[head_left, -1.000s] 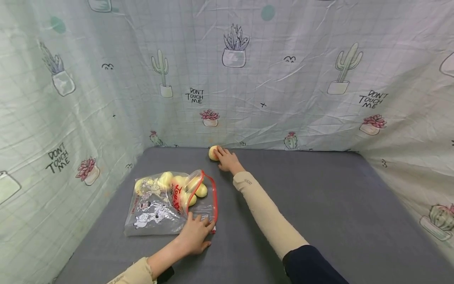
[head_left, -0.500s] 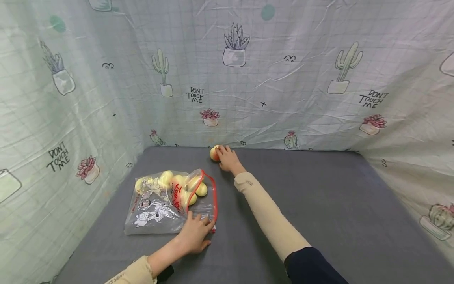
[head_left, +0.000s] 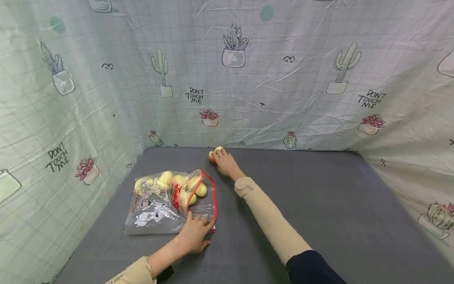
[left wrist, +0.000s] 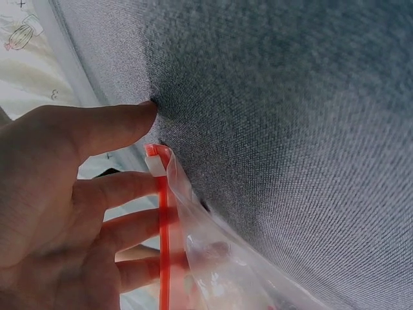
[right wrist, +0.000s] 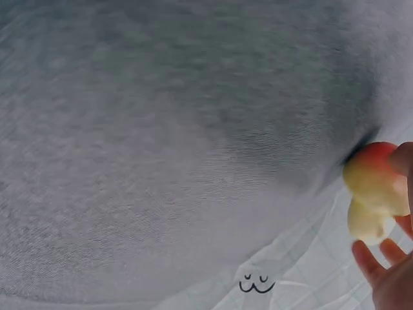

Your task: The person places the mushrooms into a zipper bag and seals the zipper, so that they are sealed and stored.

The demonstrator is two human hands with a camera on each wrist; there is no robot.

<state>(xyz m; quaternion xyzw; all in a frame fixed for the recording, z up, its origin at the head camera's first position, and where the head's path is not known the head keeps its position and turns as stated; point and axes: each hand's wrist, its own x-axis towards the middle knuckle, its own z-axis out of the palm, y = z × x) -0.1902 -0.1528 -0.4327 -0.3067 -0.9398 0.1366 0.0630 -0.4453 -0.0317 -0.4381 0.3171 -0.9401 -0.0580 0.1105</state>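
Note:
My left hand point(head_left: 194, 233) rests at the lower corner of a clear zip bag point(head_left: 156, 223) with a red edge. In the left wrist view its fingers point(left wrist: 132, 232) lie straight across the red zip strip point(left wrist: 164, 248), and the thumb stands apart from the bag. Several pale yellow round fruits point(head_left: 201, 190) lie inside and at the mouth of the bag. Far back on the table, my right hand point(head_left: 227, 163) holds a red-and-yellow, peach-like fruit point(right wrist: 374, 174) between thumb and fingers. A second, paler yellow fruit point(right wrist: 366, 223) shows right beside it, partly behind the fingers.
A grey cloth-covered table point(head_left: 301, 205) spreads under both arms. Behind and along the sides hangs a pale curtain point(head_left: 262, 79) printed with potted plants, its lower edge close behind the right hand.
The right hand's fingers have shifted over the fruit, which has turned from its yellow side to its red side. A second yellow fruit now shows at the fingertips. The left hand and bag stay put.

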